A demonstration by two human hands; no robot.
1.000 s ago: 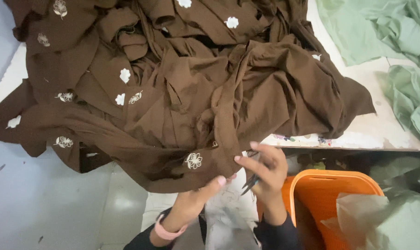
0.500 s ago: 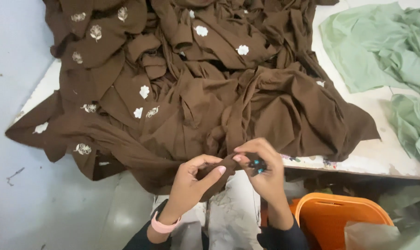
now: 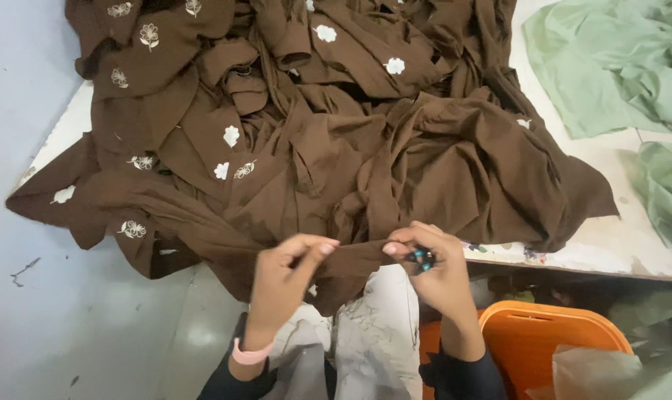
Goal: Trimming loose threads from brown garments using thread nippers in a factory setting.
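- Where the brown cloth [image 3: 313,148] spills over the near edge of the table [image 3: 610,244], its hem is pinched between thumb and forefinger of the left hand [image 3: 284,278], at about 7 o'clock from the middle of the view.
- That same edge is gripped by the right hand [image 3: 436,270], at about 5 o'clock, with a small teal-handled tool [image 3: 422,258] clenched in the fingers; what kind of tool it is cannot be told.
- Between the two hands a short stretch of the hem is held taut.
- White embroidered flowers [image 3: 231,135] are scattered over the brown cloth, which is heaped across most of the table.
- A pink band [image 3: 248,354] is worn on the left wrist.
- Pale green cloth [image 3: 617,67] is piled at 2 o'clock, apart from the brown heap.
- An orange bin [image 3: 550,337] is seen at 4 o'clock, below the table edge.
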